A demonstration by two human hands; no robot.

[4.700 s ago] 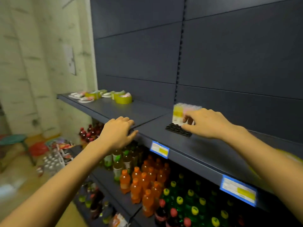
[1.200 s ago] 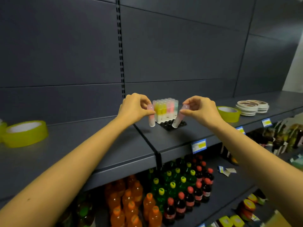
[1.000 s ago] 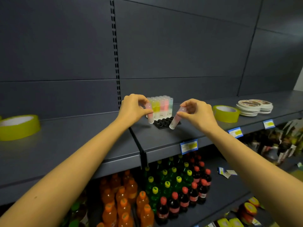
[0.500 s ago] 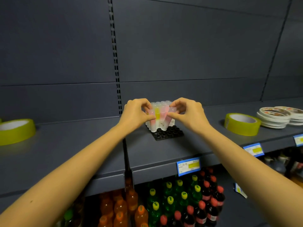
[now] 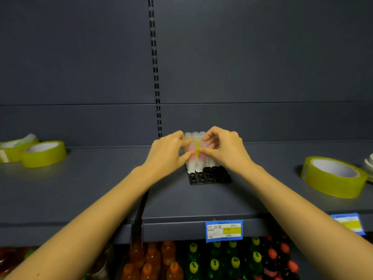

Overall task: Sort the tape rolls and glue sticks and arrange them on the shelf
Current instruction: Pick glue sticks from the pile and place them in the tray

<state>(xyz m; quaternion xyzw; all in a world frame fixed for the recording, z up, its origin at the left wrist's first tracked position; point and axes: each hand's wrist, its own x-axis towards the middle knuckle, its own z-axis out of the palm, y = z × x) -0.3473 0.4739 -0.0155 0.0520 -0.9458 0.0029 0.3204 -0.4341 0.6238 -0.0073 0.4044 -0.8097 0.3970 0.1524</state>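
Observation:
A black holder tray (image 5: pixel 210 175) stands at the middle of the dark shelf (image 5: pixel 101 188), with several translucent glue sticks (image 5: pixel 196 138) upright in its back rows. My left hand (image 5: pixel 168 153) pinches a pink glue stick (image 5: pixel 191 153) at the front of the cluster. My right hand (image 5: pixel 224 147) pinches another glue stick (image 5: pixel 200 166) beside it. Both sticks stand upright with their lower ends at the tray's sockets. A yellow tape roll (image 5: pixel 333 175) lies to the right, and another yellow tape roll (image 5: pixel 43 152) to the left.
A second roll (image 5: pixel 14 146) sits behind the left tape at the frame's edge. Flat white tape rolls (image 5: pixel 369 161) peek in at the far right. Blue price tags (image 5: pixel 223 230) hang on the shelf's front lip. Bottled drinks (image 5: pixel 193 261) fill the lower shelf.
Both hands carried a glue stick each from in front of the tray in to the cluster and stood them upright. The view has moved closer and centred on the tray.

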